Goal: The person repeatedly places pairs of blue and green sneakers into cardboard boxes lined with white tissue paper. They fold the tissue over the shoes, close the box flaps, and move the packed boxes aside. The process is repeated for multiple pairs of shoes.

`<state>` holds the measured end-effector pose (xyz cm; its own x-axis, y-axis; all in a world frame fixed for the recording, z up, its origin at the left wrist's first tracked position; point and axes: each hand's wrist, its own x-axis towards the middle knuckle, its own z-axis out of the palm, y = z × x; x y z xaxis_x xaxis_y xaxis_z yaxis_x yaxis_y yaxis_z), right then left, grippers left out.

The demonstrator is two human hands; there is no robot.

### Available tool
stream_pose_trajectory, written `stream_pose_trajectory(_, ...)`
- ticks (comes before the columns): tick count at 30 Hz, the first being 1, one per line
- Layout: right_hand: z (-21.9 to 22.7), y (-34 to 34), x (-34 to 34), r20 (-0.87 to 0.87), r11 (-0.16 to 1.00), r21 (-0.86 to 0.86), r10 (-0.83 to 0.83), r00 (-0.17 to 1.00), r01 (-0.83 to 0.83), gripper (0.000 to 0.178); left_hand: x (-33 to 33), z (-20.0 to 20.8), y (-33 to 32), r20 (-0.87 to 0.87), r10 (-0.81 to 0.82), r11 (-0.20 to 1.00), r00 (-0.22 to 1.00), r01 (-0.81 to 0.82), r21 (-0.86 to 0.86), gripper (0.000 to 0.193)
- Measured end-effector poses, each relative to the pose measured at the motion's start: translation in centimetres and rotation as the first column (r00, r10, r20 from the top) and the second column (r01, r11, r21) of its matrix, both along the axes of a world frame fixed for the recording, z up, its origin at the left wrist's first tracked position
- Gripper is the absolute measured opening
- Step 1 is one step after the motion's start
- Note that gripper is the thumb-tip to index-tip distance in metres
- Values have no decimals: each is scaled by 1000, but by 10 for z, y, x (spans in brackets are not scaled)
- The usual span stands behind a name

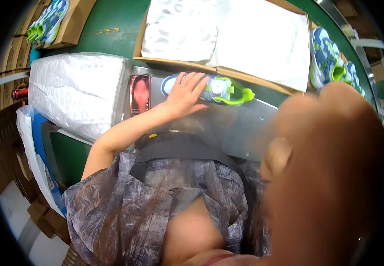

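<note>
A light blue shoe (218,90) with lime-green trim and a lime-green heel loop lies on a grey metal plate (258,116) in front of me. My left hand (185,95) rests across its toe end, fingers stretched over the upper and thumb apart on the near side. Raised high on the right, my right hand (285,137) is very close to the camera and blurred. Its fingers cannot be made out, nor whether anything is in them. Left of the shoe lies a dark, flat rectangular thing (139,95) showing a red picture.
A wrapped stack of patterned white paper (79,91) lies at left. An open carton (174,65) holding white paper stands beyond the shoe. Patterned blue shoes sit at far left (50,22) and right (327,57). Brown boxes (8,62) are stacked along the left side.
</note>
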<state>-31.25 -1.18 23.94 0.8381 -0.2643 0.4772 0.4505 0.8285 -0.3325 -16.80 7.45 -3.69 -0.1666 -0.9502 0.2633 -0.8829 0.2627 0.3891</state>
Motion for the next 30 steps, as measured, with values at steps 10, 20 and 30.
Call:
stream_pose_trajectory(10, -179, -35, -73, -747, 768, -206, -524, 409, 607, 11, 42, 30, 13, -632, 224, 948, 742, -14, 319, 78)
stream_pose_trajectory(20, -274, -11, -83, -823, 811, -568, -557, -113, 137, 16, 121, 85, -64, -727, 327, 939, 603, -292, 180, 60)
stream_pose_trajectory(30, -277, -25, 22, -928, 590, 36, -280, 246, 807, 27, 89, -58, -167, -565, 797, 604, 214, -259, 754, 74)
